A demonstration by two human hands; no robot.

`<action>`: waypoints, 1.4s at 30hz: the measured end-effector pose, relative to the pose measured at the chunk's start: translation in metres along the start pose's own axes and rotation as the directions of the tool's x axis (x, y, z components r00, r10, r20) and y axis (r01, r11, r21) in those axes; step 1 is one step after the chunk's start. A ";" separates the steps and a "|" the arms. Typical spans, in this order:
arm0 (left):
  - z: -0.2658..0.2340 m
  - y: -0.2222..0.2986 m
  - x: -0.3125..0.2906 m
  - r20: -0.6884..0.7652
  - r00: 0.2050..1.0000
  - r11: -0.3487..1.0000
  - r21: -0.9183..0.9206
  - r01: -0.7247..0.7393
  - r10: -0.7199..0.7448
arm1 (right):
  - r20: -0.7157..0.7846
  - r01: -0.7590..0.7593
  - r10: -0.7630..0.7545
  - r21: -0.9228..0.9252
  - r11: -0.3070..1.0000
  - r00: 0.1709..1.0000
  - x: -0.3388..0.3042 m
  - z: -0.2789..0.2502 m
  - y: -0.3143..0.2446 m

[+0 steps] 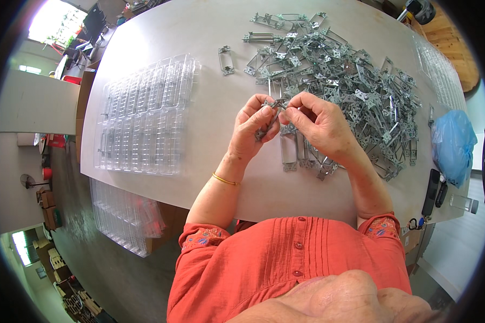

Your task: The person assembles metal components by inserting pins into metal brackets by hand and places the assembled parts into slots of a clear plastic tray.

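My left hand (251, 125) grips a small metal bracket (262, 133), its fingers wrapped round the frame just in front of the pile. Close beside it, my right hand (318, 123) pinches at the upper end of the same bracket with thumb and forefinger. Part of the bracket is hidden by my fingers. Beyond and to the right of both hands spreads a large heap of grey metal brackets (355, 91), narrow rectangular frames with flat, holed end plates. A single loose bracket (226, 60) lies apart, left of the heap.
A clear plastic compartment tray (145, 116) lies on the white table (221, 188) at left. More clear trays (125, 218) are stacked below the table's left edge, and another tray (442, 72) is at far right. A blue plastic bag (452, 148) and a dark phone-like object (430, 192) lie at right.
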State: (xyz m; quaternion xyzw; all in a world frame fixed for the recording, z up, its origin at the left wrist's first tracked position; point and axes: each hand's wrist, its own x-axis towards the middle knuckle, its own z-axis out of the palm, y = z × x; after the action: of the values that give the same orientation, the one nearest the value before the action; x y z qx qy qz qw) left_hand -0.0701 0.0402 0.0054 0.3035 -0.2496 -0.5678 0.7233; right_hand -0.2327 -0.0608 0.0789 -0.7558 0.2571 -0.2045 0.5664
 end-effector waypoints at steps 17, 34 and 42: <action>0.004 0.001 -0.001 0.032 0.999 0.994 0.109 -0.022 0.018 | 0.025 -0.001 0.010 -0.335 0.942 1.000 -0.003 -0.013 -0.019; -0.003 -0.001 0.001 0.138 0.977 0.987 0.038 0.156 -0.160 | 0.082 0.151 -0.146 -0.052 0.987 0.986 0.001 -0.009 -0.009; -0.004 0.003 0.002 0.115 0.992 0.988 -0.143 0.063 -0.047 | -0.108 0.091 -0.081 0.095 0.991 0.991 0.009 -0.015 0.001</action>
State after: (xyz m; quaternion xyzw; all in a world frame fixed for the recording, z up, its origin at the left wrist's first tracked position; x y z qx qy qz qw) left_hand -0.0646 0.0390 0.0052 0.2244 -0.2386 -0.6203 0.7127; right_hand -0.2345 -0.0783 0.0824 -0.7254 0.2427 -0.2804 0.5799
